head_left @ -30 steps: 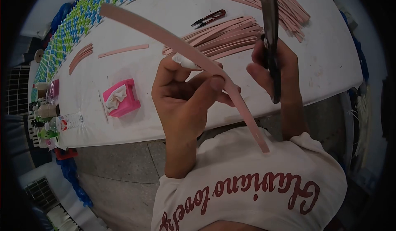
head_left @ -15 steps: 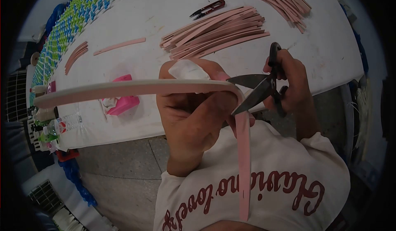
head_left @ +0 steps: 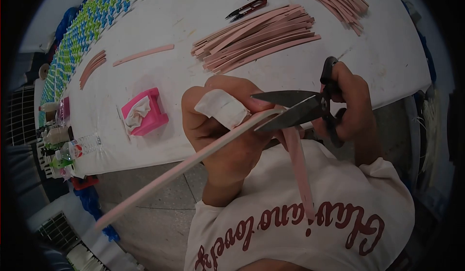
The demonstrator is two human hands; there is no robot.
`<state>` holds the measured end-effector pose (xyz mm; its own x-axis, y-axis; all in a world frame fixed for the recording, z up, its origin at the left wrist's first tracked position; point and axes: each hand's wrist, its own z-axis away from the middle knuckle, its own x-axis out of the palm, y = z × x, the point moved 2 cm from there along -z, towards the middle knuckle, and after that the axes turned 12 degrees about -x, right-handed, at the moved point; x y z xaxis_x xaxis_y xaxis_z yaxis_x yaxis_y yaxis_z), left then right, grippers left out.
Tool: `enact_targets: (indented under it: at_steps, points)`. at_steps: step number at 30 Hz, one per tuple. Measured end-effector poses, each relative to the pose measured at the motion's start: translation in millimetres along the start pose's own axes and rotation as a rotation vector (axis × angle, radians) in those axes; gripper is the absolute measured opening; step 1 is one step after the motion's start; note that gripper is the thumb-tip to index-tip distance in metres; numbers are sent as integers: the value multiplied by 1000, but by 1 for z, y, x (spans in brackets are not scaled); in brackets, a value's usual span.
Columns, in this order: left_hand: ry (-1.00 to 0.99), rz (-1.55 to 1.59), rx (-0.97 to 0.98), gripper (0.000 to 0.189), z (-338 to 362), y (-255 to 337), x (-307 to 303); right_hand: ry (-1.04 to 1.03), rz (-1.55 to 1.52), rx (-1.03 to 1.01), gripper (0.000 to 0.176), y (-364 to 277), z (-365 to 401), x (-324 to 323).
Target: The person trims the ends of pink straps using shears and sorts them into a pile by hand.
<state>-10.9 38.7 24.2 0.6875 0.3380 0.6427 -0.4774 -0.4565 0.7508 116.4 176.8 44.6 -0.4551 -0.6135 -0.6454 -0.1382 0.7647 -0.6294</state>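
Note:
My left hand point(head_left: 225, 135) is closed around a long pink strip point(head_left: 189, 160), folded at the fingers so one end points down to the left and the other hangs in front of my shirt. White tape or cloth point(head_left: 222, 108) wraps one of its fingers. In my right hand point(head_left: 351, 101) I hold black-handled scissors point(head_left: 302, 110), fingers through the loops. Their blades are parted and lie at the strip's fold, right beside my left fingertips. Beyond my hands, a pile of similar pink strips point(head_left: 256, 38) lies on the white table point(head_left: 179, 82).
Red-handled thread snips point(head_left: 247, 8) lie behind the pile. More pink strips point(head_left: 334, 2) are at the far right, a few curved ones point(head_left: 92, 68) at left. A pink holder point(head_left: 154, 111) with white cloth stands near a plastic bottle point(head_left: 80, 147). Green and blue pieces point(head_left: 82, 48) line the left edge.
The strip's left end has swung down from nearly level to a slant, and its hanging end has shifted right. The scissor blades have moved left over the fold and come closer together.

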Motion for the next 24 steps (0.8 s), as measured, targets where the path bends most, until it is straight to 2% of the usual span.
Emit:
enact_targets:
  at_steps: [6, 8, 11, 24]
  points:
    - [60, -93, 61, 21, 4, -1, -7, -13, 9, -20, 49, -6, 2, -2]
    - [-158, -183, 159, 21, 1, -3, -11, -13, 29, -20, 50, -8, 1, -2]
    - [-177, -161, 196, 22, 1, -6, -14, -14, 67, -18, 51, -11, 1, -3]
    - [-188, -110, 122, 23, 1, -5, -20, -1, 159, -36, 50, -12, 4, -2]
